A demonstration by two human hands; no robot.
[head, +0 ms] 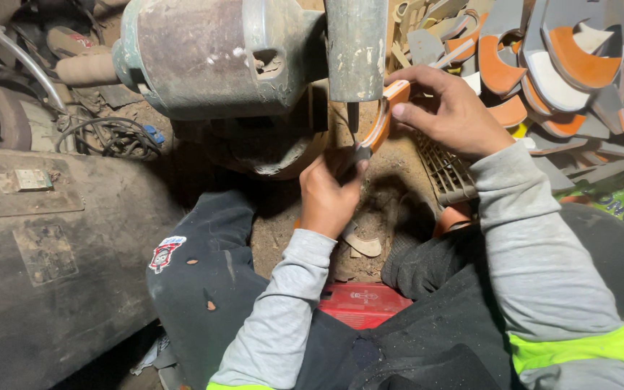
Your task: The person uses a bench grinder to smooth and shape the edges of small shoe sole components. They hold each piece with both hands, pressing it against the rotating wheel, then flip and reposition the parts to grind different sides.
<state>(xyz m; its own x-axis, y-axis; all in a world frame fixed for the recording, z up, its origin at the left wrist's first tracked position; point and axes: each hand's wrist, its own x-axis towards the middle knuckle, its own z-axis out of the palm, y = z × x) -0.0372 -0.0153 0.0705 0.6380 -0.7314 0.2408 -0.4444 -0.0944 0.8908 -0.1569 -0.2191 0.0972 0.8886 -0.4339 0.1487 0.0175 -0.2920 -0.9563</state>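
Both hands on the curved orange strip point(380, 123): left hand point(328, 193) pinches its lower end, right hand point(448, 114) its top, beside the motor point(211, 54).

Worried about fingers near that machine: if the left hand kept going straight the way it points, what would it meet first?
The left hand points up and away, gripping the lower end of the curved orange piece. Straight on, it would likely meet the machine's grey housing first, though depth is unclear.
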